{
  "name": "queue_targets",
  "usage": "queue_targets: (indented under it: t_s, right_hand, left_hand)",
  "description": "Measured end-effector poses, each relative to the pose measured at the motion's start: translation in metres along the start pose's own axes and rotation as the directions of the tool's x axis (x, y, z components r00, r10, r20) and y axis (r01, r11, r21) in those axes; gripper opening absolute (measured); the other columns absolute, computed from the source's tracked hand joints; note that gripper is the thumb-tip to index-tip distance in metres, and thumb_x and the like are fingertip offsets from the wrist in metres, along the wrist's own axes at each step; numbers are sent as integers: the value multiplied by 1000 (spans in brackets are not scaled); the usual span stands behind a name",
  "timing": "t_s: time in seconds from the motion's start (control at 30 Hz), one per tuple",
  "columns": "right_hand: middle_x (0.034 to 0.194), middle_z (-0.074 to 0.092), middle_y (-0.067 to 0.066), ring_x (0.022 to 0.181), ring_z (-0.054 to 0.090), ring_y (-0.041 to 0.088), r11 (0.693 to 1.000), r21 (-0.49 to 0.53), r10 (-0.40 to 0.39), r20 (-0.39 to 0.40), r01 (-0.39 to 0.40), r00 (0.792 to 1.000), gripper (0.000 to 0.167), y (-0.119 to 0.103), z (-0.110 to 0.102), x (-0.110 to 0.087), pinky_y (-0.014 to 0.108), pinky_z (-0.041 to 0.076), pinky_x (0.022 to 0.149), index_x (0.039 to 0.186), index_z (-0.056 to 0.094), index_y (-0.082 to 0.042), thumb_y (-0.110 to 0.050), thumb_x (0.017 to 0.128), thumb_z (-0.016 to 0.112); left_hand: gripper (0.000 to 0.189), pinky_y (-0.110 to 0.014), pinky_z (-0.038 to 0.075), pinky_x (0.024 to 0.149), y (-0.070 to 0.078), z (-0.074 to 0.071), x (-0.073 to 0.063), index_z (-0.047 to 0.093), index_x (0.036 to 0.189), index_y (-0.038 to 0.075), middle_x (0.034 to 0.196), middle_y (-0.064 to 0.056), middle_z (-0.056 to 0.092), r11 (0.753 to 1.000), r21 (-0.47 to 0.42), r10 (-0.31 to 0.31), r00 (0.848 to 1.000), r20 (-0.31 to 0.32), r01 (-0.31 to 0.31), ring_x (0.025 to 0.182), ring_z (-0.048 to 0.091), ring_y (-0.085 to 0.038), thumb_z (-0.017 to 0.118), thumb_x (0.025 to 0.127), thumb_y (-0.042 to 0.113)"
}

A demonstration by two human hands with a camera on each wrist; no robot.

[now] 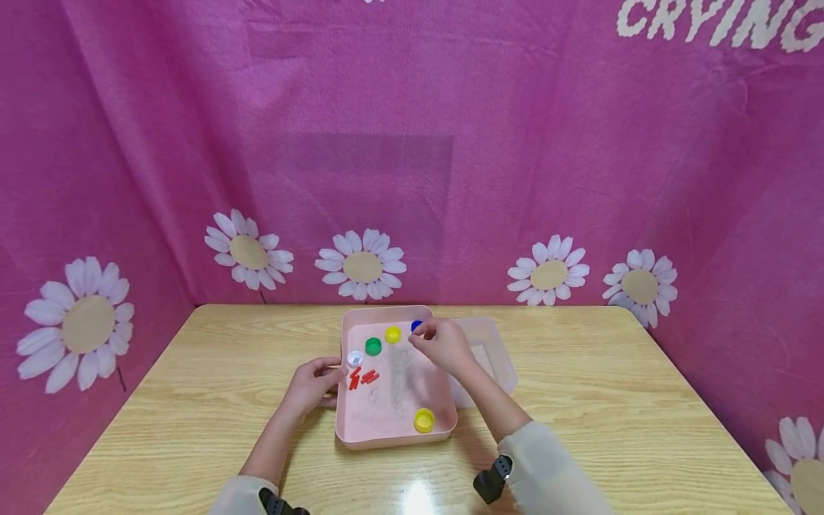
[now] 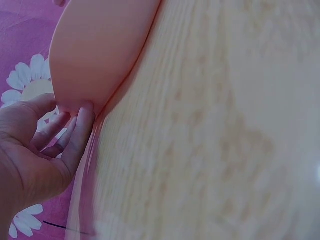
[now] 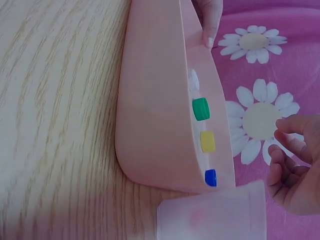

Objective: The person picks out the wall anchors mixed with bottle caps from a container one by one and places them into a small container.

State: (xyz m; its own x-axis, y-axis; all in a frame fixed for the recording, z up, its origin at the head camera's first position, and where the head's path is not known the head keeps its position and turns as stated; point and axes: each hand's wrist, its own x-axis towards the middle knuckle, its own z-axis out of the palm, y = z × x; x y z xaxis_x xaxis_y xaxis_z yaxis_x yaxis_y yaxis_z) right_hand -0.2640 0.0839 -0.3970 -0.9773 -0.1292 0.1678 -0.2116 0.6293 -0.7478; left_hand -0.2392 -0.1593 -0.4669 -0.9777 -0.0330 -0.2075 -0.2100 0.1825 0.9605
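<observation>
A shallow pink tray lies on the table. At its left wall, my left hand grips the rim, thumb over the edge and fingers against the outside. Above the tray's far right part hovers my right hand, its fingers loosely bent; nothing shows between thumb and fingers in the right wrist view. Below it sits a blue cap, partly hidden in the head view. A yellow cap, a green cap and a white cap run in a slanting row to the left.
Several short red sticks lie near the tray's left wall. Another yellow cap sits in the near right corner. A translucent box stands against the tray's right side. Behind the wooden table hangs a pink flowered cloth.
</observation>
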Motion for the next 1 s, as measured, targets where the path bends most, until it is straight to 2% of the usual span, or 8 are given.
queue_targets:
  t_s: [0.27, 0.47, 0.77, 1.0]
  right_hand:
    - [70, 57, 3, 67, 48, 13, 999, 6, -37, 18, 37, 999, 7, -4, 8, 0, 21, 40, 55, 83, 69, -7, -14, 81, 70]
    - [70, 56, 2, 67, 47, 14, 999, 32, -22, 57, 20, 998, 7, -6, 15, 0, 21, 40, 55, 85, 69, -8, -14, 82, 70]
    - [74, 57, 3, 68, 49, 15, 1000, 4, -25, 107, 24, 994, 8, -7, 24, -3, 20, 43, 59, 87, 69, -10, -17, 83, 70]
    - [78, 57, 2, 74, 50, 16, 999, 1, 36, 157, -37, 987, 7, -5, 33, -3, 21, 46, 64, 88, 68, -14, -19, 83, 70]
  left_hand:
    - [39, -34, 59, 60, 0, 0, 0, 53, 125, -2, 108, -21, 61, 1000, -4, -2, 1000, 4, 2, 76, 62, -16, 59, 91, 16]
    - [38, -34, 60, 62, 0, 0, 0, 53, 125, -1, 111, -22, 61, 1000, 4, -10, 1000, 6, 10, 77, 63, -17, 59, 92, 16]
    - [38, -35, 60, 62, 1, -1, 0, 53, 125, -2, 109, -22, 61, 1000, -14, -3, 1000, 6, 3, 76, 62, -16, 59, 91, 15]
    - [37, -35, 60, 62, 0, 0, 0, 53, 124, -3, 108, -22, 61, 1000, -23, 1, 1000, 6, -1, 74, 62, -15, 59, 91, 14]
